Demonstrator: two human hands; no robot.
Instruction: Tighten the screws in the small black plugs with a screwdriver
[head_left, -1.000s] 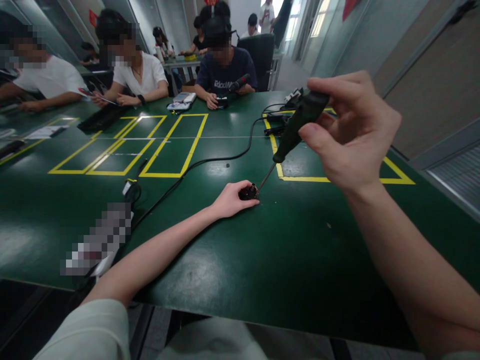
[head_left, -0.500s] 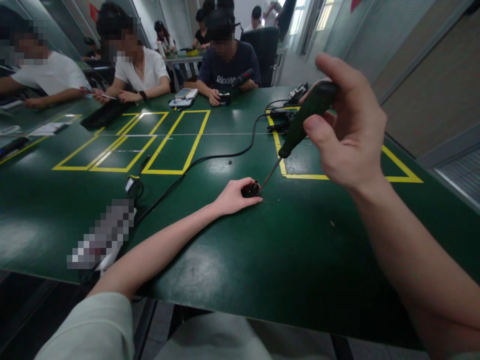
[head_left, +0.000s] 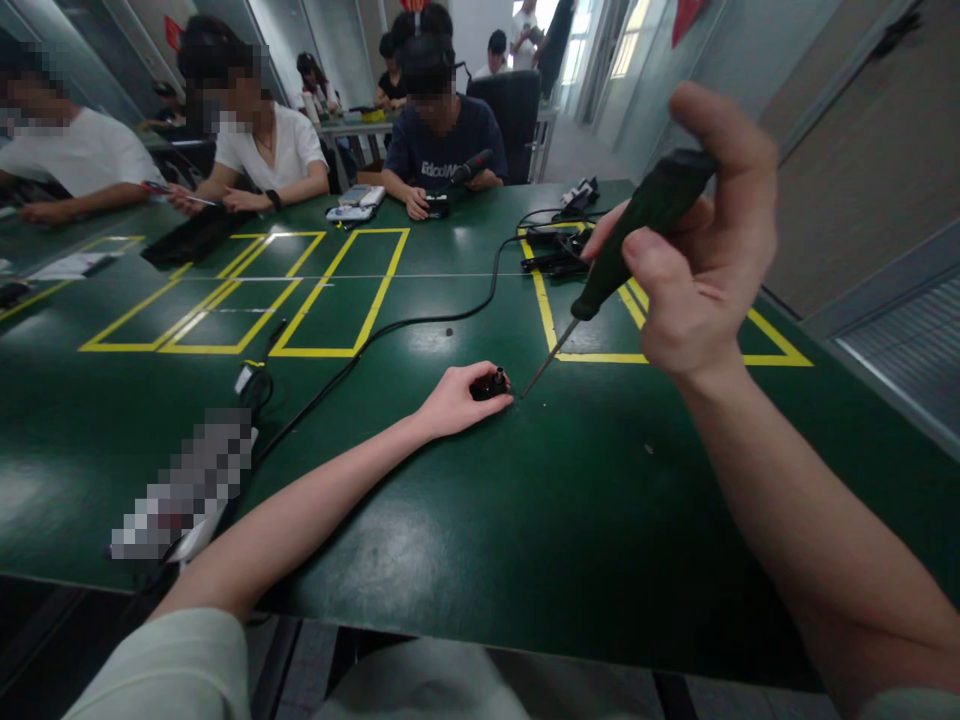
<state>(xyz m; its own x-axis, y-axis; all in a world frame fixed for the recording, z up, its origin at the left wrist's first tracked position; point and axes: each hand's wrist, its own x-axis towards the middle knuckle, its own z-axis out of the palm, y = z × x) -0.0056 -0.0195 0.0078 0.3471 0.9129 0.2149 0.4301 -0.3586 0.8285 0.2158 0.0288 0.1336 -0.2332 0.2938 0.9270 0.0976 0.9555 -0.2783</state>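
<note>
A small black part [head_left: 491, 385] with a short upright post rests on the green table [head_left: 420, 530]. My left hand [head_left: 459, 402] is closed round it, thumb on the near side and fingers on the far side. Its exact kind is too small to make out. In my right hand [head_left: 701, 250] is a screwdriver [head_left: 634, 235] with a dark green handle, gripped between thumb and fingers. Its thin shaft slants down to the left. The tip is just right of the black part, apart from it and close to the tabletop.
A black cable [head_left: 420, 318] crosses the table to a pile of black devices [head_left: 559, 250] at the back right. At left lies a blurred power strip [head_left: 187, 480]. Yellow tape [head_left: 315, 352] marks rectangles. Across the table a person in dark blue [head_left: 450, 140] handles tools, beside others in white.
The screwdriver tip has come away from the black part, a little to the right. My left hand still holds the part. The whole view has shifted slightly.
</note>
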